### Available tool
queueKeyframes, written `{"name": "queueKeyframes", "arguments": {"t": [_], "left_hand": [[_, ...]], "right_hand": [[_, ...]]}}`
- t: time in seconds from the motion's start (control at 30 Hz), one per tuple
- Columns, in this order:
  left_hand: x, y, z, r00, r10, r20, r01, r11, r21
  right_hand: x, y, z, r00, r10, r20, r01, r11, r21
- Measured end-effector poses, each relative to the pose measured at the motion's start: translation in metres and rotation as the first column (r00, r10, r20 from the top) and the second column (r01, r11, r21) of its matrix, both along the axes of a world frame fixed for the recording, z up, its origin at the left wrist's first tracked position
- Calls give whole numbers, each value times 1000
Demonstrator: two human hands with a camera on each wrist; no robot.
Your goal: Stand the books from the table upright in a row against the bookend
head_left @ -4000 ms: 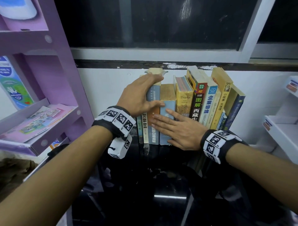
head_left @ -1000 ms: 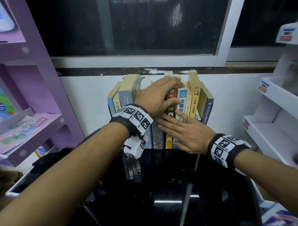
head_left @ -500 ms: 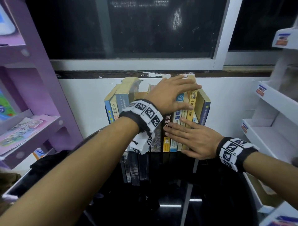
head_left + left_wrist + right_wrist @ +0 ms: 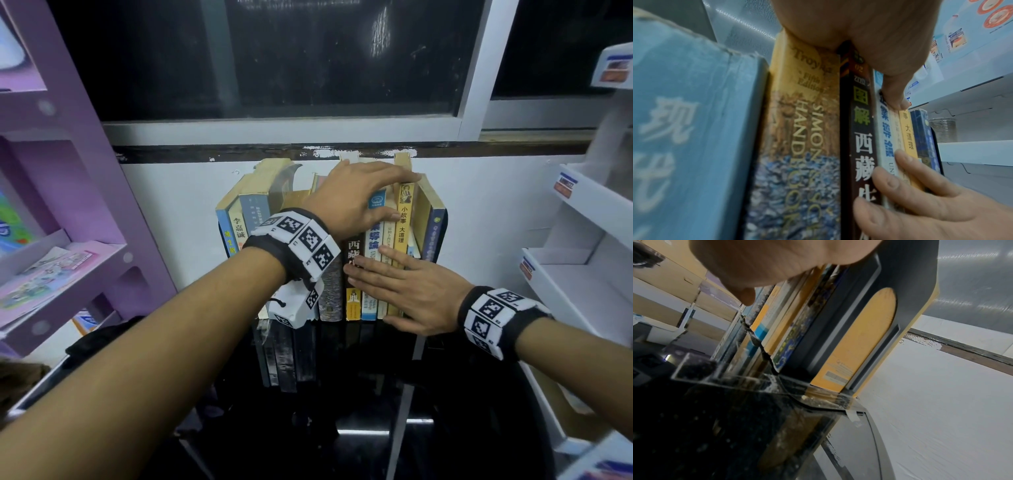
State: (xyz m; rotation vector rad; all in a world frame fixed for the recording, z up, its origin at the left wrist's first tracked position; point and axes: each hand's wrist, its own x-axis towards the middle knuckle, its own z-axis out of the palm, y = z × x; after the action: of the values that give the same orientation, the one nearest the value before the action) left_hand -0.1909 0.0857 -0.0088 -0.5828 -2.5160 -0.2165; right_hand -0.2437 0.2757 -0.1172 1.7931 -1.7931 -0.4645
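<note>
Rightward, books (image 4: pixel 371 246) end flush against bookend (image 4: pixel 863 331).

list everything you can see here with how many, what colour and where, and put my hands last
books: about ten, blue, yellow, dark and white spines, upright row on the table by the wall
bookend: one, dark, right end of the row
table: one, glossy black, foreground
purple rack: one, left, leaflets on its shelf
white rack: one, right
window: one, dark glass, white frame, above the books
wristbands: two, black and white markers, one per wrist
left hand: over the book tops, thumb on a spine
right hand: flat against the lower spines
</note>
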Motion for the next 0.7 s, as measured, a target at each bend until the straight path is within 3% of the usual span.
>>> {"name": "queueKeyframes", "arguments": {"t": [0.27, 0.47, 0.7], "left_hand": [[3, 2, 1, 1000, 2, 4, -2, 997, -79], [8, 3, 7, 1000, -18, 14, 17, 1000, 22], [34, 0, 4, 998, -64, -30, 64, 998, 4]], "right_hand": [[6, 2, 0, 999, -40, 20, 40, 999, 9], [15, 4, 4, 998, -54, 17, 54, 999, 2], [35, 7, 16, 998, -65, 21, 65, 998, -11]]}}
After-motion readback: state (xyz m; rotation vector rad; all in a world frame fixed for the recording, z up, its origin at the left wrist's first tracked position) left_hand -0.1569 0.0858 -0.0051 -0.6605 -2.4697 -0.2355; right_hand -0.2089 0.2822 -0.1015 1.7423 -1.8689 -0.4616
